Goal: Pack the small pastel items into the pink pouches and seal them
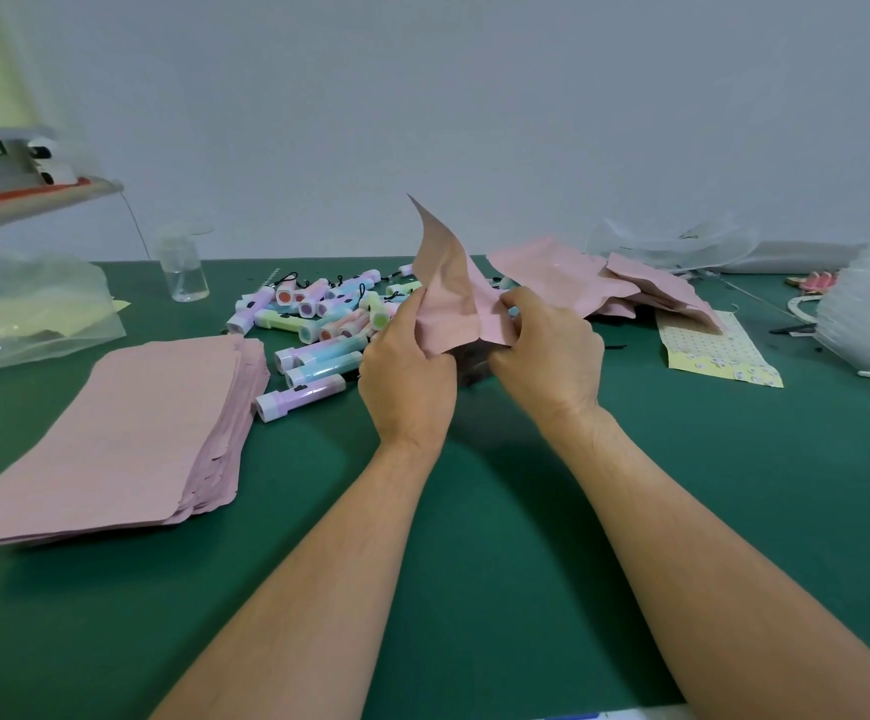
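I hold one pink pouch (pixel 448 283) up above the green table (pixel 474 511), its far corner pointing upward. My left hand (pixel 407 376) grips its left edge and my right hand (pixel 542 356) pinches its near strip with curled fingers. Whether anything is inside the pouch I cannot tell. Behind my left hand lies a heap of small pastel items (pixel 318 324), tube-shaped in lilac, blue, green and pink with white ends. A thick stack of flat pink pouches (pixel 126 433) sits at the left. More pink pouches (pixel 604 283) lie in a loose pile behind my right hand.
A clear small bottle (pixel 183 272) stands at the back left, beside a crumpled clear plastic bag (pixel 22 314). A yellow dotted sheet (pixel 713 350) lies at the right, with a bundle of clear plastic (pixel 869 314) at the far right edge. A shelf (pixel 33 194) juts in at upper left.
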`<state>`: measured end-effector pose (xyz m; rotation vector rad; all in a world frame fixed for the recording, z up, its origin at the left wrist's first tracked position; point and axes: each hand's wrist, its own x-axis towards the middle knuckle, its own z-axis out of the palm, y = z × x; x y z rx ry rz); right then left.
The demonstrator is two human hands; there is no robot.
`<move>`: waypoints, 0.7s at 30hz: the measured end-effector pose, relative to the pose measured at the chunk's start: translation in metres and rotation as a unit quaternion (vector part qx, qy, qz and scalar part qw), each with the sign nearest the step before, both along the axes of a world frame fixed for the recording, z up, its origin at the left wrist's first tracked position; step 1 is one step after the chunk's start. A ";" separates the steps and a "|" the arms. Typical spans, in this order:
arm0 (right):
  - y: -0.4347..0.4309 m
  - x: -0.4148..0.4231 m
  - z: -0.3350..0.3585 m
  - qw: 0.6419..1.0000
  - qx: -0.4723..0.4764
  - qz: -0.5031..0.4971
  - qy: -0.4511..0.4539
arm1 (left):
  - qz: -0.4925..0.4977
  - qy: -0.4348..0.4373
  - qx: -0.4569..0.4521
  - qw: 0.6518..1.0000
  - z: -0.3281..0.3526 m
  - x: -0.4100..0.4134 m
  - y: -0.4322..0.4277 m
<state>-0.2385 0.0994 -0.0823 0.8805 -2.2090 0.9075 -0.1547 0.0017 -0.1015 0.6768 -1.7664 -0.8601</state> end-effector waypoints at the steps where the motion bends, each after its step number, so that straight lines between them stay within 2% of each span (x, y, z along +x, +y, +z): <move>1: -0.001 0.000 -0.001 1.000 -0.001 0.001 -0.002 | 0.000 -0.003 0.000 1.000 0.000 0.000 0.000; 7: -0.008 -0.001 -0.005 1.000 -0.010 -0.001 0.000 | 0.011 -0.009 -0.015 1.000 -0.002 0.000 -0.004; 11: -0.005 -0.008 -0.003 0.998 -0.025 -0.013 -0.055 | 0.018 0.011 0.014 1.000 -0.001 -0.001 -0.012; 14: -0.001 -0.009 -0.003 0.997 -0.035 0.004 -0.069 | -0.014 0.037 0.035 0.999 -0.002 -0.002 -0.012; 17: 0.001 -0.007 -0.003 0.996 -0.044 0.032 -0.066 | -0.080 0.091 0.108 0.987 -0.001 -0.004 -0.008; 21: -0.001 -0.003 -0.002 0.994 -0.044 0.050 -0.092 | -0.174 0.155 0.223 0.947 0.006 -0.003 -0.009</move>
